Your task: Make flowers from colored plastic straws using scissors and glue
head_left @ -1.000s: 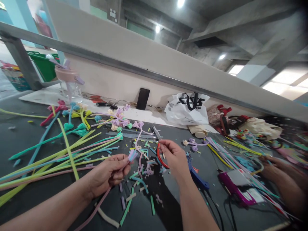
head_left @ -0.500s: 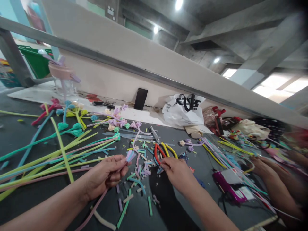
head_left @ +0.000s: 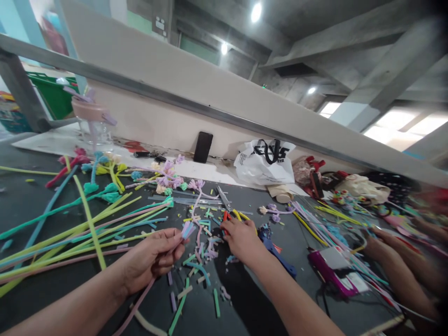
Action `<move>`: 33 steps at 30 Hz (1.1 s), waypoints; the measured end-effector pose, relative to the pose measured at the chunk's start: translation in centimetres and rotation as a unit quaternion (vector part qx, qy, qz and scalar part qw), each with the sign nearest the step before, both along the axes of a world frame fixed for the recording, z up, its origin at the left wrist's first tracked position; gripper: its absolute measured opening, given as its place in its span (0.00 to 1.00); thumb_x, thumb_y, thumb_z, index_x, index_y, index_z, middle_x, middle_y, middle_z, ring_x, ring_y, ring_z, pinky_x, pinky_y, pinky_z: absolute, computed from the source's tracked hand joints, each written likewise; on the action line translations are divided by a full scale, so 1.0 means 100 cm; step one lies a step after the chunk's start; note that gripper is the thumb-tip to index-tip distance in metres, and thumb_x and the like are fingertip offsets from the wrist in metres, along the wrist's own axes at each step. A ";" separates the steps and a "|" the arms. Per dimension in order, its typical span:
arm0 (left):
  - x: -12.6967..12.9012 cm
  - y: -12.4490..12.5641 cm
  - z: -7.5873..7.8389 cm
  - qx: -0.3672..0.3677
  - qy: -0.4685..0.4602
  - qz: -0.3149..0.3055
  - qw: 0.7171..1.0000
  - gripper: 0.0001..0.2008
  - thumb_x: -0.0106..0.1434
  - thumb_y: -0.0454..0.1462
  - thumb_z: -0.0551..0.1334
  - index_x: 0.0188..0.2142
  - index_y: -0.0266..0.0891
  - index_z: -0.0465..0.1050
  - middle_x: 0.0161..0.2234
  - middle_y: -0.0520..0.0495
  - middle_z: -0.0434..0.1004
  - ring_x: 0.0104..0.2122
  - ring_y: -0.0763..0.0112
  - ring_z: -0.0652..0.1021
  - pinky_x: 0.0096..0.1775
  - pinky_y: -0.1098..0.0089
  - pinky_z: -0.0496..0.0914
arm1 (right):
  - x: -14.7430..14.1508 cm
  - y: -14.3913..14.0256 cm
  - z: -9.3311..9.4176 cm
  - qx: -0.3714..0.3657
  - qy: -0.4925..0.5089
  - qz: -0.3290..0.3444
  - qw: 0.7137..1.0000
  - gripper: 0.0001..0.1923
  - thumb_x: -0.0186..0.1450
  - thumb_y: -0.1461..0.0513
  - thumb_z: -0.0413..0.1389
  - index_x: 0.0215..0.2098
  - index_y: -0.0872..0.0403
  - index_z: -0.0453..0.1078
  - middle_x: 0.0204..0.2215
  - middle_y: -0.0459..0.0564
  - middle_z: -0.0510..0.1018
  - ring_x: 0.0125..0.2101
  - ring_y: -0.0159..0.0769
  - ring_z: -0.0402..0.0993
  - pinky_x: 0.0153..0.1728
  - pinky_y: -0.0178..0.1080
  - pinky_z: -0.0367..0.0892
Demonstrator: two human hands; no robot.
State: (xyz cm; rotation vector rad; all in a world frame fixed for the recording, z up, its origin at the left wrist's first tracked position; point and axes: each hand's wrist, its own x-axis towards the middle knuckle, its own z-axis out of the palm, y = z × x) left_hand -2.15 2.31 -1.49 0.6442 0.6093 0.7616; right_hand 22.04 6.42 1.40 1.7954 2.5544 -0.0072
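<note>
My left hand [head_left: 159, 252] is closed around a small bundle of lilac and pale blue chenille-stem pieces [head_left: 188, 229], with a long pink chenille stem [head_left: 140, 301] trailing below. Over the middle of the table, my right hand [head_left: 241, 235] has its fingers curled on a red-handled tool [head_left: 226, 216]; its working end is hidden. Just beyond lie a silver scissor blade [head_left: 223, 198] and yellow handles [head_left: 241, 215], partly covered by the hand. Cut chenille bits [head_left: 210, 247] are scattered between my hands.
Long chenille stems [head_left: 87, 224] cover the left side, with finished fluffy flowers [head_left: 168, 172] behind. A navy tool [head_left: 280, 256] and purple device [head_left: 332, 275] lie right, near a co-worker's hands [head_left: 378, 249]. A phone [head_left: 203, 147], white bag [head_left: 264, 161] and cup [head_left: 93, 121] stand at the back.
My right hand has moved forward and slightly left, covering more of the red and yellow handles. More of the navy tool now shows. My left hand keeps its bundle almost in place.
</note>
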 end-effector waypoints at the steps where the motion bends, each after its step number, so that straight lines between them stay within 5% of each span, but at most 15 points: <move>1: 0.000 0.000 0.000 0.001 -0.001 -0.001 1.000 0.08 0.60 0.40 0.56 0.30 0.36 0.64 0.20 0.55 0.63 0.12 0.88 0.50 0.14 0.79 0.40 | 0.001 0.001 -0.003 -0.002 0.002 -0.003 1.000 0.14 0.55 0.68 0.54 0.39 0.50 0.68 0.38 0.51 0.74 0.40 0.40 0.67 0.39 0.41 0.49; 14: -0.001 0.001 -0.004 -0.003 -0.007 0.008 1.000 0.07 0.59 0.39 0.58 0.30 0.35 0.64 0.21 0.55 0.64 0.12 0.89 0.51 0.14 0.80 0.40 | -0.008 -0.008 0.003 -0.045 0.155 -0.003 0.987 0.05 0.55 0.67 0.55 0.28 0.51 0.71 0.31 0.44 0.75 0.35 0.34 0.68 0.38 0.38 0.52; 20: -0.001 0.002 -0.003 -0.009 -0.008 0.006 1.000 0.07 0.59 0.38 0.58 0.30 0.35 0.65 0.21 0.54 0.64 0.13 0.89 0.52 0.14 0.80 0.41 | -0.003 -0.008 -0.001 -0.049 0.186 -0.037 0.981 0.05 0.57 0.67 0.51 0.29 0.53 0.68 0.23 0.43 0.73 0.26 0.30 0.67 0.27 0.32 0.57; 27: -0.002 0.002 -0.003 -0.007 -0.011 0.007 1.000 0.07 0.60 0.38 0.57 0.29 0.35 0.64 0.21 0.54 0.64 0.13 0.89 0.52 0.14 0.80 0.41 | -0.006 -0.018 -0.001 -0.071 0.184 0.003 0.980 0.05 0.53 0.69 0.54 0.24 0.54 0.69 0.25 0.44 0.73 0.30 0.32 0.67 0.33 0.33 0.58; 33: -0.002 0.002 -0.001 -0.005 -0.016 0.003 1.000 0.07 0.60 0.38 0.57 0.29 0.35 0.64 0.21 0.54 0.64 0.12 0.89 0.50 0.14 0.80 0.40 | 0.003 -0.021 0.007 -0.075 0.287 -0.052 0.954 0.14 0.54 0.70 0.50 0.37 0.51 0.67 0.25 0.43 0.73 0.27 0.31 0.68 0.28 0.32 0.60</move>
